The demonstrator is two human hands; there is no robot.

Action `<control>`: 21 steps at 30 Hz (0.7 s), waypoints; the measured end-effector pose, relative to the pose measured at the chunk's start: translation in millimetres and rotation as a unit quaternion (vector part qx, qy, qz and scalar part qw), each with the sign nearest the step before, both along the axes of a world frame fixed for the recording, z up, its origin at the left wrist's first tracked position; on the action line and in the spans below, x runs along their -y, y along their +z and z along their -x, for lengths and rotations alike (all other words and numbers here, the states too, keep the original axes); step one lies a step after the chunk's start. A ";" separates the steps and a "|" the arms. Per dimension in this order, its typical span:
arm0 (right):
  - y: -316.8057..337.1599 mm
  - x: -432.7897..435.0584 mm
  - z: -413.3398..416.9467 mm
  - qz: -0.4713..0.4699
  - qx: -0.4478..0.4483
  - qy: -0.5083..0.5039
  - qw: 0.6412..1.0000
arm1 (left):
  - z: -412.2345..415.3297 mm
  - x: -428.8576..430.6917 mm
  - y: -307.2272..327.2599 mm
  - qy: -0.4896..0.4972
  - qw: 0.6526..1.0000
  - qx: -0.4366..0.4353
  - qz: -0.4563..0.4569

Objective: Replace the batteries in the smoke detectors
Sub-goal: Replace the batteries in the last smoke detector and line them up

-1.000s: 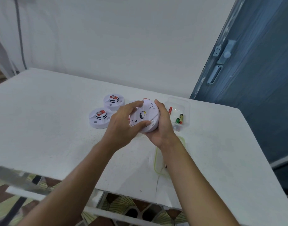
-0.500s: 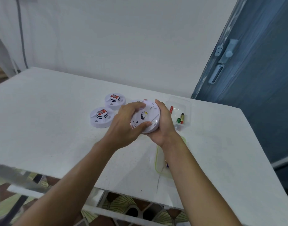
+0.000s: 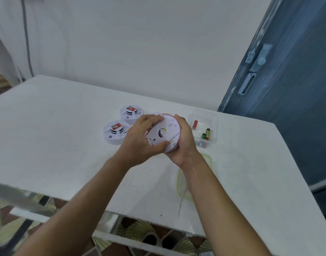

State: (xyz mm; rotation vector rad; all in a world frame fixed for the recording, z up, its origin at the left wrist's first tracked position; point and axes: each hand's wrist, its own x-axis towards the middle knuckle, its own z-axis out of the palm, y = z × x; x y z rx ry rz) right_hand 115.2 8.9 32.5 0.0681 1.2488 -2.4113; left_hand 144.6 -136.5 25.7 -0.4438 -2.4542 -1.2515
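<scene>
I hold a round white smoke detector (image 3: 166, 132) above the table, its back plate turned toward me. My left hand (image 3: 140, 139) grips its left rim, thumb pressed on the lower edge. My right hand (image 3: 184, 139) cups its right side from behind. Two more white smoke detectors, the nearer one (image 3: 115, 133) and the farther one (image 3: 131, 114), rest on the table to the left, each with a red label on top. A clear plastic box (image 3: 213, 122) to the right holds several batteries (image 3: 204, 134), red and green.
The white table (image 3: 56, 135) has its front edge close to me, with patterned floor below. A clear lid with a green rim (image 3: 210, 159) lies under my right forearm. A white wall stands behind and a blue door (image 3: 287, 89) at the right.
My left fingers have shifted slightly along the detector's top rim. The detector stays held in both hands at nearly the same spot.
</scene>
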 end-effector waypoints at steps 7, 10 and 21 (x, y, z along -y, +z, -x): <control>-2.3 -3.3 1.2 0.030 0.007 0.017 0.999 | -4.6 1.1 -4.8 -0.004 0.999 -0.030 0.027; -3.6 -7.6 2.9 0.032 0.022 0.012 0.999 | -9.6 0.0 -6.9 0.009 0.999 -0.029 0.014; -4.6 1.2 -3.7 0.057 0.027 -0.057 0.996 | -14.4 -11.7 -5.8 0.062 0.994 0.024 -0.088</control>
